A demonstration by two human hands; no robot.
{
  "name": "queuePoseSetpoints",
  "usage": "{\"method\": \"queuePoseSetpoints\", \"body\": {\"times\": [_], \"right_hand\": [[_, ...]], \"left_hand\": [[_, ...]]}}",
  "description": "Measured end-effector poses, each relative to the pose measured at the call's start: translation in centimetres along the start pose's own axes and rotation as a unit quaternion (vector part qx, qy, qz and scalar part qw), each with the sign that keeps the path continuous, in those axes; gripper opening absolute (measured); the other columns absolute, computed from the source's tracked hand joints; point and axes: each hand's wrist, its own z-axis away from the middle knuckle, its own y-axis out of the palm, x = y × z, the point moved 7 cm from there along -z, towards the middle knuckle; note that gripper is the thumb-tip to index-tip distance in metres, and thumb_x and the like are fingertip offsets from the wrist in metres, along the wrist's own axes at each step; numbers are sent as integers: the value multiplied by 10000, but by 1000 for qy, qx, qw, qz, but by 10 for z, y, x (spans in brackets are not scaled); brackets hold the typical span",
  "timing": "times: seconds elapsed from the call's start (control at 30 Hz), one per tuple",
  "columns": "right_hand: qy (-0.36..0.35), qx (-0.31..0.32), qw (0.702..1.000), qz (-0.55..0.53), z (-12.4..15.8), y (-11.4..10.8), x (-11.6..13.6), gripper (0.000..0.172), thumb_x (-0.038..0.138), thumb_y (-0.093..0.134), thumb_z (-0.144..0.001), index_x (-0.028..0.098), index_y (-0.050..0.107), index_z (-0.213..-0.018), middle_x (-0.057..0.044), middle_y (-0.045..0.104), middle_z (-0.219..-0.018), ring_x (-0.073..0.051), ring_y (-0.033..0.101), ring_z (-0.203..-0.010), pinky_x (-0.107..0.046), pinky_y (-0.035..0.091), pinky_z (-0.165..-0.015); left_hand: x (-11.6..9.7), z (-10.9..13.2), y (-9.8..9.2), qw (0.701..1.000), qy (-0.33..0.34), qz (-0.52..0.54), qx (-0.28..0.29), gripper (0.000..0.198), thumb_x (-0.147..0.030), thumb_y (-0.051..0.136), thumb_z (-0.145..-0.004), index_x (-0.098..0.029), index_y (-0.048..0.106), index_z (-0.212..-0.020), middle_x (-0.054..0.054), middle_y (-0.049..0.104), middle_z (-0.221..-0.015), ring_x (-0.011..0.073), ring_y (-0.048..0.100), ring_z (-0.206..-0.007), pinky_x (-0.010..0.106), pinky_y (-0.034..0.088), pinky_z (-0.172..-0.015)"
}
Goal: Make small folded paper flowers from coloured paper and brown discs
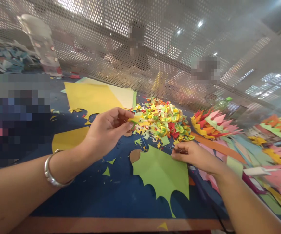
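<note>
My left hand (108, 130), with a silver bangle at the wrist, is closed in a pinch on small yellow and green paper pieces (140, 119). It hovers left of a heap of cut paper scraps (167, 118) in yellow, green, red and white. My right hand (190, 154) is closed around small dark scissors (178, 149), mostly hidden by the fingers, with the thin tip pointing left. Below it lies a green paper sheet (162, 172) with scalloped, pointed cut edges. A yellow sheet (89, 96) with cut-out edges lies behind my left hand.
Stacks of pointed paper shapes (215, 125) and coloured strips stand at the right. A clear bottle (44, 48) stands at the back left. A perforated metal screen (94, 42) rises behind the blue table (121, 198). A pixelated patch hides the left side.
</note>
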Motion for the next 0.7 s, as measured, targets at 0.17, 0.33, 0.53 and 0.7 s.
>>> {"method": "queuePoseSetpoints", "body": {"times": [0.17,0.33,0.53,0.7], "right_hand": [[-26,15,999,-39,-9,-2,21,357,517,701,-790,185,603,-701,32,536,-651,-134,488,-619,-274,377,-608],[-98,-72,992,-41,-37,-14,52,364,512,654,-831,185,573,-693,45,469,-607,-110,398,-553,-267,302,-541],[-143,-127,981,-20,-89,-9,79,309,475,623,-849,168,610,-818,7,574,-707,-125,473,-619,-271,361,-583],[-124,-123,982,70,-72,-16,68,255,442,626,-864,189,619,-831,11,584,-693,-131,483,-617,-279,364,-593]], "left_hand": [[-4,-1,-7,999,23,-12,-22,185,-235,737,-800,-157,654,-946,23,690,-811,132,679,-746,240,546,-704],[-14,2,-11,997,59,-7,-56,205,-260,741,-817,-167,645,-972,12,692,-786,137,694,-748,234,544,-700],[-15,12,-2,996,70,-41,-24,178,-249,712,-842,-161,633,-974,18,694,-836,145,711,-780,245,560,-743],[-5,12,4,999,43,-33,5,178,-247,698,-837,-157,624,-971,23,680,-836,144,704,-772,252,566,-735]]}}
